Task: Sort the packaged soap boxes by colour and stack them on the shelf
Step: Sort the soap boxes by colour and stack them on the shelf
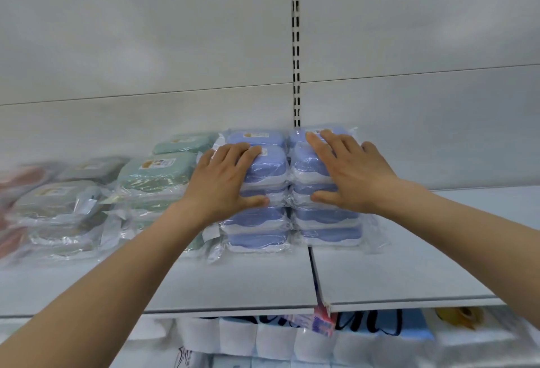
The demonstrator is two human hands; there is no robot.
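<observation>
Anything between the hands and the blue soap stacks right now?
Nothing visible. The left hand rests on the left blue stack, the right hand on the right blue stack.

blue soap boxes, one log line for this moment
left hand on blue stack | right hand on neighbouring blue stack | both steadying

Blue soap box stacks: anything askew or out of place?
Nothing stands out. Both stacks of blue plastic-wrapped soap boxes stand roughly aligned side by side on the white shelf, left hand and right hand resting on top.
</observation>
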